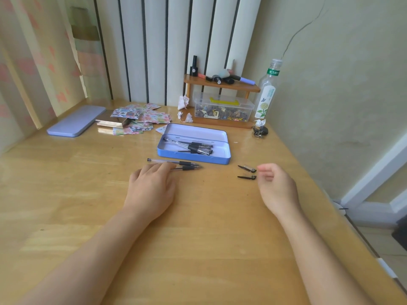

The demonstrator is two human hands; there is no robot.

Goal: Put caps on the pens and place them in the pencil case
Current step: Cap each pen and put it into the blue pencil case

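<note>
far left on the pale, glossy wooden desk point(66, 194) lies a flat lilac tin lid point(77, 121) with rounded corners, and next to it a loose spread of patterned paper cards point(141, 117). nearer the front, the left hand point(152, 190) lies palm down with fingers flat and loosely spread, its fingertips point(169, 166) resting on the barrels of two uncapped pens point(189, 165), clear plastic with black rubber grips, lying side by side, tips pointing right. just behind them sits the open pencil case point(193, 156), a shallow blue metal tray with a pale lining, holding several capped pens point(196, 147) in a loose pile. to the right of the case, two slim black pen caps point(247, 172) lie apart on the desk, one behind the other. the right hand point(275, 186) hovers just beside them, fingers curled loosely inward, thumb close to the forefinger, holding nothing. further back stand a small wooden shelf point(220, 84) and a clear plastic bottle point(267, 91).
</note>
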